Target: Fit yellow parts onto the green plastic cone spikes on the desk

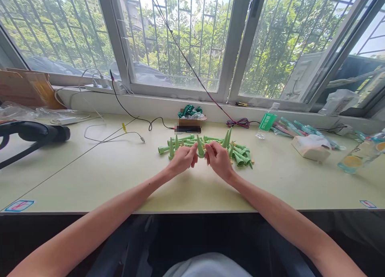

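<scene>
A green pointed cone (200,146) stands upright between my hands, its tip up and its wide base low. My left hand (184,157) is closed, with thumb and forefinger at the left side of the cone's base. On the other side my right hand (219,158) is closed in a pinch close to the base; whatever is between its fingertips is hidden. More upright green cones (171,148) stand just left of my left hand, and others (227,137) rise behind my right hand. A pile of lying green cones (240,153), with small yellowish pieces among them, is to the right.
Behind the cones sits a small box (192,120) with dark green stuff. Cables (114,138) cross the table (105,180) on the left, near a black headset (45,132). A bottle (267,122), tissue pack (311,147) and clear patterned container (361,154) stand right.
</scene>
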A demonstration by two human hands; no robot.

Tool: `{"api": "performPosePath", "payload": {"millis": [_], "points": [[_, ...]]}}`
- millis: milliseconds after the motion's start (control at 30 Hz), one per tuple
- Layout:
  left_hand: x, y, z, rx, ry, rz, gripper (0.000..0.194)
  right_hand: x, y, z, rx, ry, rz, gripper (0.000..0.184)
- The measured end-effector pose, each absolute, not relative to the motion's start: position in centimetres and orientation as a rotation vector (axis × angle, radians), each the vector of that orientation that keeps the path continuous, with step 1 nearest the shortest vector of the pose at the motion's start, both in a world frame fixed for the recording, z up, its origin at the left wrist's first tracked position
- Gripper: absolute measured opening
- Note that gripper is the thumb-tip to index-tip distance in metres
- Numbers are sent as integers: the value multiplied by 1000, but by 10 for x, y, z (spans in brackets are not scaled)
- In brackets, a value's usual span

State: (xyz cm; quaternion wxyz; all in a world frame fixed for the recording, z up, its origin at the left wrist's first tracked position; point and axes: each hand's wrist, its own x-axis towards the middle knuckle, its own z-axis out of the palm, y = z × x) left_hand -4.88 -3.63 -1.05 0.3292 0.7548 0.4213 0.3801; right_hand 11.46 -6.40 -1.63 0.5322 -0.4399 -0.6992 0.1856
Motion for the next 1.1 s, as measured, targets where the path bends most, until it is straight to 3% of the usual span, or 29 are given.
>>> {"api": "performPosePath", "payload": {"millis": [400,1100], "points": [[-51,-34,-11,1613,874,690,73,117,-62,-16,-1061,-1702,423,36],[-52,-47,-3,1864,793,859,40,119,-60,-18,-1075,-1702,394,27]]}}
